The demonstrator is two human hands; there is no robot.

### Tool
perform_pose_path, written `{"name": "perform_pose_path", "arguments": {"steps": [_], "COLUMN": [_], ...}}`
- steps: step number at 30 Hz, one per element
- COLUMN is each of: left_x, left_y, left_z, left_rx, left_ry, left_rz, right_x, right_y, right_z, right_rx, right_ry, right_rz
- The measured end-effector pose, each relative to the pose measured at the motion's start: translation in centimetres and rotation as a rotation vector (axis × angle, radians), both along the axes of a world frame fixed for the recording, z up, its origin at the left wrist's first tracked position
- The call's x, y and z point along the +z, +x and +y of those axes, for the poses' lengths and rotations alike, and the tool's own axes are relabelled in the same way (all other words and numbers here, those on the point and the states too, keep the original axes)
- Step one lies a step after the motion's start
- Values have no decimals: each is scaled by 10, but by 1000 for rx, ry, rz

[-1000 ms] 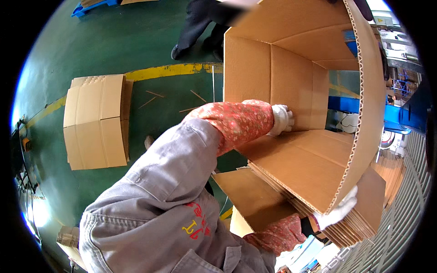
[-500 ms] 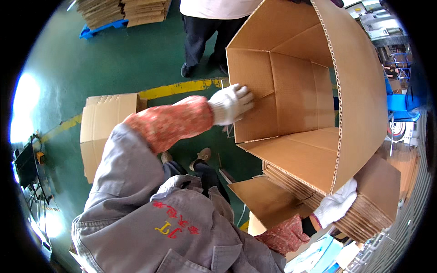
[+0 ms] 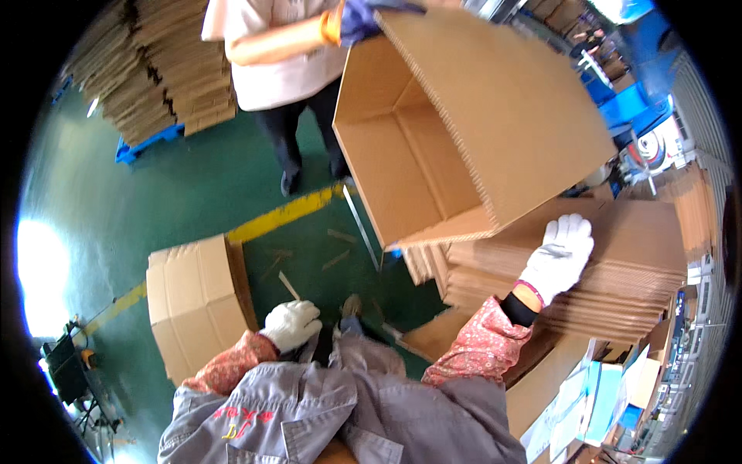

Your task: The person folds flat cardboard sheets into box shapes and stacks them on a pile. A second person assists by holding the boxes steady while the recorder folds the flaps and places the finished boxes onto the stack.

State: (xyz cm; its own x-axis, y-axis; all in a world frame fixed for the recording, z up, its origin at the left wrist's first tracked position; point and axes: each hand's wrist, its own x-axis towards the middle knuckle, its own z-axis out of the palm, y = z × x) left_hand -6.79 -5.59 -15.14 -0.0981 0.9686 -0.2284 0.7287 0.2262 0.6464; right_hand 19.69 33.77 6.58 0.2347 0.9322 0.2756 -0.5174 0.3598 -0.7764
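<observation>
My right hand (image 3: 560,255), in a white glove, lies with fingers stretched out on a stack of flat cardboard sheets (image 3: 641,232). White-gloved too, my left hand (image 3: 292,325) hangs low in front of my body, fingers loosely bent and apart, with nothing seen in it. Above the stack, an opened-out cardboard box (image 3: 510,116) is tilted, its hollow side toward the left. A person's purple-gloved hand (image 3: 375,19) is at its upper edge; my hands are apart from it.
Another cardboard bundle (image 3: 197,301) stands on the floor at the left. Tall piles of flattened cardboard (image 3: 147,69) sit on a blue pallet (image 3: 154,143) at the far left. Cardboard scraps (image 3: 290,286) lie near my feet. The co-worker (image 3: 286,77) stands across from me.
The box has moved up and away from me, turning as it went. My left hand has left its side and dropped lower; my right hand now rests on the stack beside it.
</observation>
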Motion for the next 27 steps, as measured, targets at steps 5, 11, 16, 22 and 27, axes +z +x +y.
{"name": "perform_pose_path", "arguments": {"steps": [5,11,16,22,27], "left_x": [66,117,112,113,160], "left_y": [2,10,11,14,15], "left_z": [46,63,33,-7,-22], "left_rx": [202,452,651,825,696], "left_ry": [269,292,382,578,527], "left_rz": [0,-65,-335,-690,-756], "right_x": [37,58,74,45,6], "right_y": [-11,30,55,72,17], "right_z": [96,250,316,340,276], "right_rx": [-133,-308,-457,-277,667], "right_ry": [109,95,-192,-401,-171], "right_rz": [108,34,-111,-83,616]}}
